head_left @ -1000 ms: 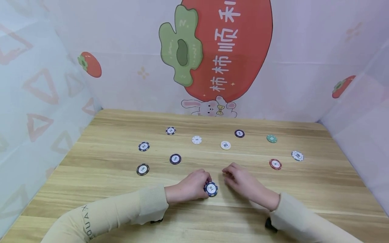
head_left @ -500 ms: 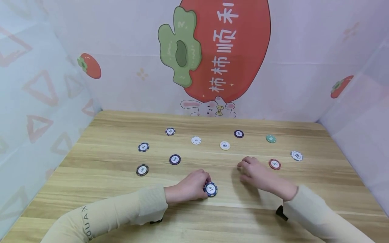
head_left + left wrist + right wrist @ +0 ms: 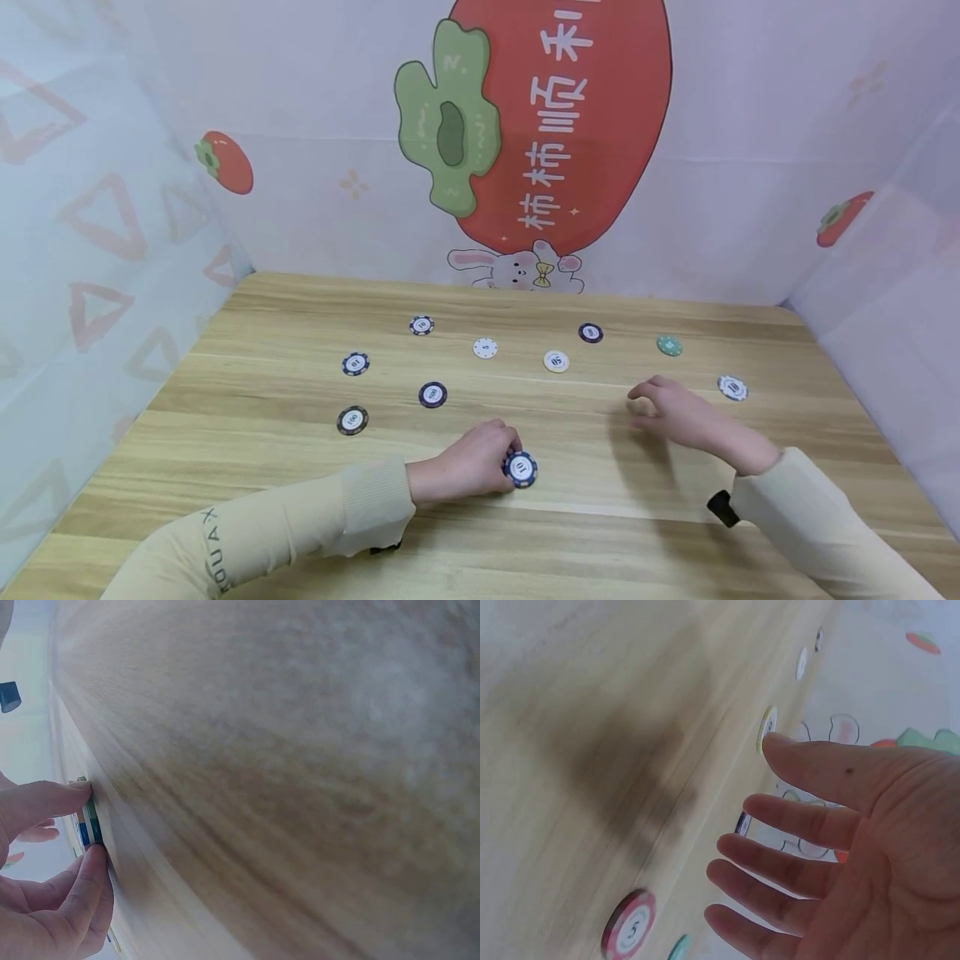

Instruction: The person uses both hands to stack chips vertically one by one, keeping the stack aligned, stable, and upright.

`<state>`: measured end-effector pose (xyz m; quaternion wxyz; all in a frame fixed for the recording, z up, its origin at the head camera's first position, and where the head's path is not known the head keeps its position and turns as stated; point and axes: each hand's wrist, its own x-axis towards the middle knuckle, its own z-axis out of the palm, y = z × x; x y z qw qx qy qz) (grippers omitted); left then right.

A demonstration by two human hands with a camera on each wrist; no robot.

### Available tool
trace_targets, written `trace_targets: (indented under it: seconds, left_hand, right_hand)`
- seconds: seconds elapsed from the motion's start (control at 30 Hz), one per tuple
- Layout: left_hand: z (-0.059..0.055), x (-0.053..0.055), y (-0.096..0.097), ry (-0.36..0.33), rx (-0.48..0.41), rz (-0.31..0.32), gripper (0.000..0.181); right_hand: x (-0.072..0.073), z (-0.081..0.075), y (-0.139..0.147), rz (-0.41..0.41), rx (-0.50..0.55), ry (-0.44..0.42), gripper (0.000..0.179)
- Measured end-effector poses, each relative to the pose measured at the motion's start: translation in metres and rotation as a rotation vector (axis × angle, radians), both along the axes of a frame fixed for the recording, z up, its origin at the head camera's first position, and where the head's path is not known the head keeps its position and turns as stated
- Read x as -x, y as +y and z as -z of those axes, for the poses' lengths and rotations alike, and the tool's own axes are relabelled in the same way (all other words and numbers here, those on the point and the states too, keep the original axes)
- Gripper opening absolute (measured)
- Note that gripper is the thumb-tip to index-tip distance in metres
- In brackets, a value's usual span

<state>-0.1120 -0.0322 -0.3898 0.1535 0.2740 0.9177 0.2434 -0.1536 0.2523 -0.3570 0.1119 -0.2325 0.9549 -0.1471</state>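
At the near middle of the table, my left hand (image 3: 471, 462) pinches the edges of a dark blue poker chip (image 3: 522, 469) marked 10. In the left wrist view, a green-edged chip (image 3: 93, 819) sits flat against it, between thumb and fingertips, close to the wood. My right hand (image 3: 681, 414) hovers above the right side of the table with spread, relaxed fingers and nothing in them. Below it is a red poker chip (image 3: 630, 928) marked 5, hidden by the hand in the head view. A green chip (image 3: 670, 345) and a white-and-blue chip (image 3: 732, 387) lie nearby.
Other poker chips lie singly: a black one (image 3: 352, 420), a purple one (image 3: 432, 394), a blue one (image 3: 356, 363), a white one (image 3: 485, 347) and a cream one (image 3: 557, 361), among others. A printed cloth (image 3: 322, 225) closes off the table's back.
My right hand has moved rightward and away from the left hand, over the red chip, and its fingers have spread. The left hand stays put with its chips.
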Motion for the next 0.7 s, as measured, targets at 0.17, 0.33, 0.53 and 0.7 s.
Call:
trace_targets:
  seconds: [0.17, 0.33, 0.53, 0.7]
  left_hand:
    - [0.000, 0.000, 0.000, -0.006, 0.002, 0.000, 0.033]
    - [0.001, 0.000, 0.000, -0.004, 0.003, -0.003, 0.033]
    - [0.001, 0.000, 0.000, -0.005, 0.001, -0.002, 0.033]
    - [0.001, 0.000, -0.001, -0.004, 0.007, 0.002, 0.033]
  right_hand:
    - [0.002, 0.001, 0.013, 0.047, 0.010, -0.044, 0.035]
    - [0.004, 0.004, 0.025, 0.040, 0.000, -0.020, 0.033]
    - [0.008, 0.010, 0.036, 0.060, -0.031, 0.015, 0.035]
    - [0.008, 0.014, 0.042, 0.079, -0.015, 0.030, 0.035]
